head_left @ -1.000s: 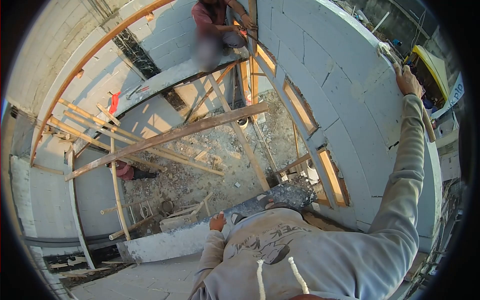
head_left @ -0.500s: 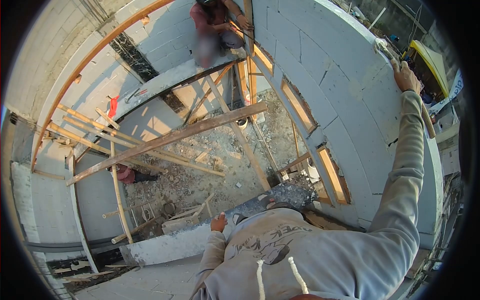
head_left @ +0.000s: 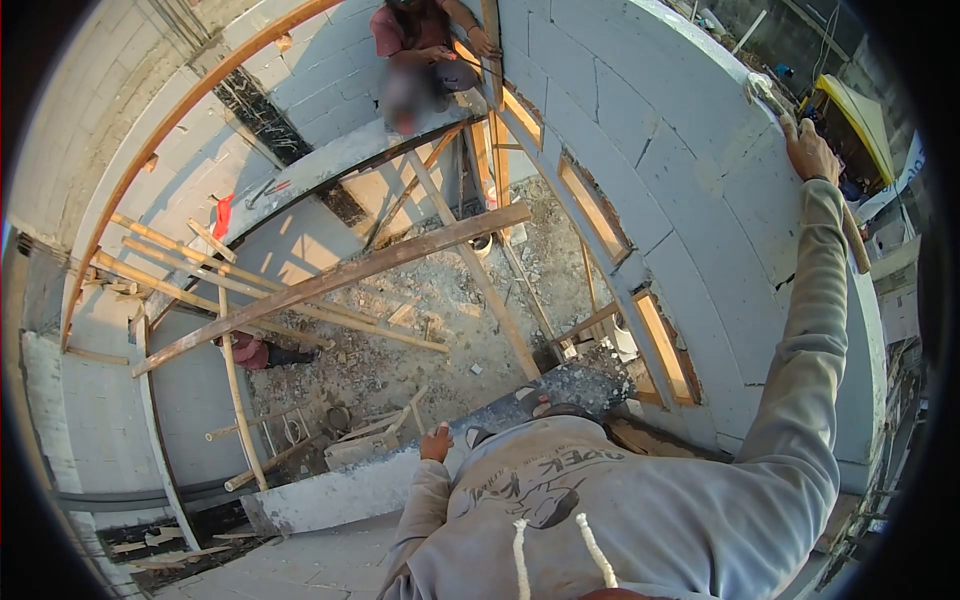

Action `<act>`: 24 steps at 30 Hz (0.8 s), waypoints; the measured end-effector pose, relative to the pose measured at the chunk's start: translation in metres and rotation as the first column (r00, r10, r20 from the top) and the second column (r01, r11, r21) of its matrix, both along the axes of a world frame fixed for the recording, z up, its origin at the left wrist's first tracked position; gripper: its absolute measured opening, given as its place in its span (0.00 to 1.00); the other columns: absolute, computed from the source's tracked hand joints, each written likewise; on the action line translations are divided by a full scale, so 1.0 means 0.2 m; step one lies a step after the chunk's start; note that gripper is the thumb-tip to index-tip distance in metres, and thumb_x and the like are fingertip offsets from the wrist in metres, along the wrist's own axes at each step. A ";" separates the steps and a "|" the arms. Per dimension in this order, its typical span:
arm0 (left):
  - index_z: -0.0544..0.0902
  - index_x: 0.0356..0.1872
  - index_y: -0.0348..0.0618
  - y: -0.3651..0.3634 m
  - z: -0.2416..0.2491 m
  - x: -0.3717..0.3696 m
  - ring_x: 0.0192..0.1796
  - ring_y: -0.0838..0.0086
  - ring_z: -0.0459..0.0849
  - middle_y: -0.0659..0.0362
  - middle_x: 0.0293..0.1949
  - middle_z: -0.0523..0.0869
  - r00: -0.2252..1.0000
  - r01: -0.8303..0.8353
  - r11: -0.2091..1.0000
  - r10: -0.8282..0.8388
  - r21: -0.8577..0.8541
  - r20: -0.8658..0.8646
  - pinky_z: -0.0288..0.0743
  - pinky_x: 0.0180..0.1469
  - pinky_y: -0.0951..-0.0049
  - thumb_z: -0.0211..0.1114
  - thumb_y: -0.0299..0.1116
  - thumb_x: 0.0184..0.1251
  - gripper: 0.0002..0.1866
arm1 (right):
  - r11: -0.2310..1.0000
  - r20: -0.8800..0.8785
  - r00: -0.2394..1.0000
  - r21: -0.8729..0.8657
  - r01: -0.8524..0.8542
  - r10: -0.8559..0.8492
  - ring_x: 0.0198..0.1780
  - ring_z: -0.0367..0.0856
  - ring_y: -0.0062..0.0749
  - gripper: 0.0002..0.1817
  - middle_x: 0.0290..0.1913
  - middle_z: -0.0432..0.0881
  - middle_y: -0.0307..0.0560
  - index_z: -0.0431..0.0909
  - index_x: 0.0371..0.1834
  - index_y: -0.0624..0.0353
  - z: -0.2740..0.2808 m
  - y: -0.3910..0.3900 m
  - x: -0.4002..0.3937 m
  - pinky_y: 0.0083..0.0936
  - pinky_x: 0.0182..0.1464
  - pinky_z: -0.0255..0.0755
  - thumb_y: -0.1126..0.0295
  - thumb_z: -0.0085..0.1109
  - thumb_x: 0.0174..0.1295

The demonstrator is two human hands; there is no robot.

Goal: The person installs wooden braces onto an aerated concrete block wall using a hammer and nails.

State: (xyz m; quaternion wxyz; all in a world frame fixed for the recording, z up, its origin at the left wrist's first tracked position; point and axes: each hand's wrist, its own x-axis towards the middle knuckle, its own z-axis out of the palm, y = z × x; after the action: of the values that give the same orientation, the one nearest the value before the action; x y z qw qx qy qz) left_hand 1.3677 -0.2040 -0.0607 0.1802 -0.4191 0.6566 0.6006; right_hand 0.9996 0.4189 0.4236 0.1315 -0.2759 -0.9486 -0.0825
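My right hand rests at the top edge of the grey block wall, arm stretched out. Its fingers are wrapped round what looks like a hammer; the wooden handle shows below the hand and the head lies on the wall top. Low in front of my body, my left hand is near the concrete ledge, with its fingers curled in. Whatever they may hold is hidden. My feet stand on the ledge.
A person crouches on a far ledge in the corner; another person is down below. A long wooden plank and bamboo poles span the drop. Rubble covers the floor. A yellow canopy stands beyond the wall.
The view has shifted very slightly. The crouching person's arm and head have moved a little. Both my hands stay in the same places.
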 end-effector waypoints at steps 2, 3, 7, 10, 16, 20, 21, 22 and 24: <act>0.79 0.43 0.26 0.00 0.00 0.00 0.31 0.70 0.82 0.51 0.32 0.84 1.000 -0.001 1.000 0.001 0.004 0.006 0.78 0.32 0.72 0.62 0.46 0.65 0.25 | 1.000 -0.001 1.000 0.007 0.004 -0.004 0.61 0.75 0.54 0.37 0.57 0.77 0.64 0.66 0.66 0.55 0.00 -0.01 0.00 0.46 0.62 0.66 0.38 0.35 0.67; 0.79 0.42 0.26 0.00 0.00 0.00 0.31 0.70 0.82 0.51 0.32 0.83 1.000 -0.003 1.000 0.003 0.007 0.011 0.78 0.32 0.72 0.62 0.46 0.65 0.25 | 1.000 -0.002 1.000 0.014 0.007 -0.007 0.61 0.75 0.54 0.37 0.57 0.77 0.64 0.66 0.66 0.55 0.00 -0.01 0.01 0.46 0.62 0.66 0.38 0.34 0.67; 0.79 0.43 0.26 0.00 0.02 -0.01 0.32 0.70 0.82 0.51 0.33 0.84 0.999 -0.008 1.000 0.008 -0.005 0.032 0.78 0.33 0.72 0.62 0.46 0.65 0.25 | 1.000 0.016 1.000 0.020 0.015 -0.016 0.61 0.75 0.55 0.37 0.58 0.77 0.64 0.66 0.66 0.56 0.01 -0.01 0.00 0.47 0.62 0.66 0.38 0.34 0.67; 0.78 0.47 0.24 0.00 0.05 -0.02 0.32 0.70 0.82 0.51 0.34 0.84 1.000 0.000 1.000 -0.001 0.025 0.032 0.78 0.34 0.72 0.63 0.45 0.65 0.26 | 1.000 0.017 1.000 0.011 0.008 -0.008 0.62 0.75 0.54 0.37 0.58 0.77 0.64 0.66 0.66 0.56 0.01 -0.01 0.00 0.47 0.63 0.66 0.38 0.34 0.67; 0.77 0.50 0.23 0.02 0.04 -0.02 0.33 0.70 0.82 0.50 0.35 0.84 0.999 -0.029 1.000 0.029 0.003 0.043 0.78 0.34 0.72 0.64 0.45 0.64 0.28 | 0.999 -0.030 1.000 0.034 0.006 -0.005 0.62 0.74 0.54 0.38 0.58 0.76 0.64 0.66 0.67 0.56 -0.03 0.03 -0.01 0.47 0.63 0.66 0.37 0.34 0.67; 0.78 0.47 0.23 0.01 -0.02 0.00 0.31 0.70 0.82 0.50 0.34 0.84 0.999 -0.023 1.000 0.022 0.019 0.024 0.77 0.33 0.71 0.64 0.45 0.64 0.28 | 0.999 -0.027 1.000 0.033 0.004 -0.003 0.62 0.74 0.54 0.38 0.58 0.76 0.64 0.66 0.66 0.55 -0.03 0.03 -0.02 0.49 0.63 0.65 0.35 0.33 0.67; 0.78 0.47 0.23 0.01 -0.01 0.00 0.31 0.70 0.82 0.51 0.33 0.84 1.000 -0.017 1.000 0.016 0.015 0.015 0.77 0.33 0.71 0.64 0.46 0.64 0.27 | 0.999 -0.025 1.000 0.042 0.007 -0.005 0.61 0.75 0.54 0.37 0.58 0.77 0.64 0.66 0.67 0.56 -0.02 0.01 -0.01 0.47 0.62 0.66 0.37 0.34 0.67; 0.78 0.47 0.23 0.01 0.00 0.00 0.31 0.70 0.82 0.51 0.33 0.84 1.000 -0.017 1.000 0.017 0.015 0.016 0.77 0.33 0.71 0.64 0.46 0.64 0.27 | 0.999 -0.024 1.000 0.042 0.006 -0.005 0.61 0.75 0.54 0.37 0.58 0.77 0.64 0.66 0.67 0.56 -0.02 0.01 -0.01 0.47 0.62 0.66 0.37 0.34 0.67; 0.79 0.46 0.24 0.02 0.01 -0.01 0.30 0.71 0.82 0.52 0.32 0.84 1.000 -0.010 1.000 0.010 0.006 0.018 0.77 0.32 0.72 0.64 0.47 0.64 0.28 | 0.999 -0.021 1.000 0.034 0.014 -0.014 0.61 0.75 0.54 0.37 0.57 0.77 0.64 0.66 0.67 0.56 -0.01 0.00 -0.01 0.46 0.62 0.67 0.37 0.34 0.67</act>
State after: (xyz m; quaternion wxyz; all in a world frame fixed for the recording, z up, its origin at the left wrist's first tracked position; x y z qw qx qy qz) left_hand 1.3666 -0.2000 -0.0577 0.1843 -0.4274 0.6510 0.5997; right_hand 0.9982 0.4189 0.4214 0.1454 -0.2811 -0.9436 -0.0969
